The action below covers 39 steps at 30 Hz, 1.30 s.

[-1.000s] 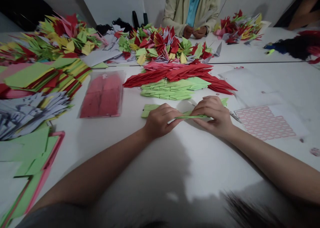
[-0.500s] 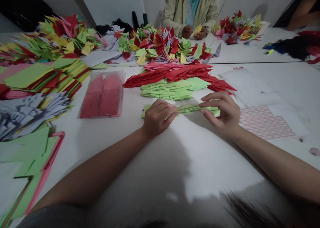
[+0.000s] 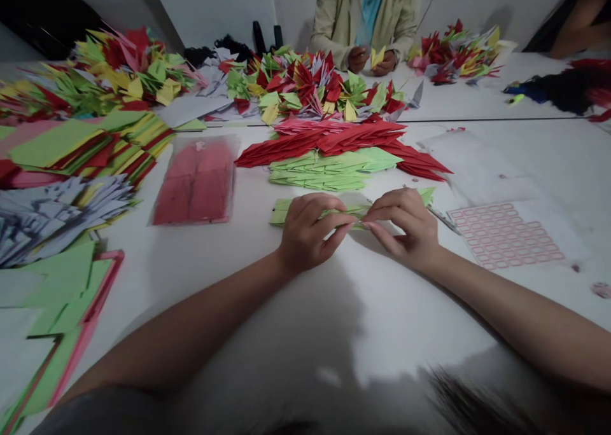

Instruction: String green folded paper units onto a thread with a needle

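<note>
1. Pinching a folded strip of light green paper (image 3: 341,214) between them, both hands are firmly on it, and it sits right where they meet.
2. The left hand (image 3: 305,231) is curled over one end, while the right hand (image 3: 405,228) grips the other.
3. Just ahead of the hands is a pile of green folded paper units (image 3: 319,173), with red folded units (image 3: 310,145) right behind it.
4. Off to the right hand's right: a sheet of pink-printed labels (image 3: 506,234).
5. Left of the left hand: a clear bag of red paper (image 3: 195,180).
6. Well ahead, across the table, another person's hands (image 3: 372,60) hold a small yellow paper piece (image 3: 377,57).
</note>
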### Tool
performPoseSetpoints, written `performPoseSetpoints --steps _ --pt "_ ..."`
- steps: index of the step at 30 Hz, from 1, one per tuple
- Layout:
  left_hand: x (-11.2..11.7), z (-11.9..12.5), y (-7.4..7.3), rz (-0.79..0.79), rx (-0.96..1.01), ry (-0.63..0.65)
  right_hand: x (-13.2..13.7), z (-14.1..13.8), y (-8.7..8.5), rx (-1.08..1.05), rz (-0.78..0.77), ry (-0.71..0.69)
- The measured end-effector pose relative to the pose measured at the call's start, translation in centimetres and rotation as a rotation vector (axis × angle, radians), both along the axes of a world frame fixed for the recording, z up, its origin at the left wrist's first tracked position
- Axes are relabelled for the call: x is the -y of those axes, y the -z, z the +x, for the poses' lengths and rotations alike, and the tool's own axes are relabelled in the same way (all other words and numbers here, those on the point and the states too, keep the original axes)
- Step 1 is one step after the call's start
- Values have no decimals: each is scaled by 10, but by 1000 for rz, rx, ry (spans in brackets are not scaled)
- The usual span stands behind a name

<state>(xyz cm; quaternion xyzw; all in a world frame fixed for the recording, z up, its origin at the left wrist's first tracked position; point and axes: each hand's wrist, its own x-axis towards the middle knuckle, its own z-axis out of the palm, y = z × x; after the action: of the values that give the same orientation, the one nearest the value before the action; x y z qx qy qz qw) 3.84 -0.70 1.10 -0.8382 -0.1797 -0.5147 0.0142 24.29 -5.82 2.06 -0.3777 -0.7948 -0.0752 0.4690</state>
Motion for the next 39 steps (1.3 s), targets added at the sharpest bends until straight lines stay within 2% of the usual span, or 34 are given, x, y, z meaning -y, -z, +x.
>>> performPoseSetpoints --steps 5,13,19,25,31,39 --pt "-2 1 -2 2 -22 -9 1 -2 -1 6 -19 -18" --pt "-9 -4 -6 -81 -56 -57 -6 12 -4 25 20 -11" --pt "-25 -13 -7 -164 39 -102 -15 26 -10 -154 24 53" --pt "-24 -15 -5 -232 17 46 -16 25 -12 -172 29 23" --pt "-22 -10 -1 -168 -86 47 -9 15 -10 -168 2 -5" --pt "-25 -11 0 -94 -38 64 -12 17 -5 -171 19 20"
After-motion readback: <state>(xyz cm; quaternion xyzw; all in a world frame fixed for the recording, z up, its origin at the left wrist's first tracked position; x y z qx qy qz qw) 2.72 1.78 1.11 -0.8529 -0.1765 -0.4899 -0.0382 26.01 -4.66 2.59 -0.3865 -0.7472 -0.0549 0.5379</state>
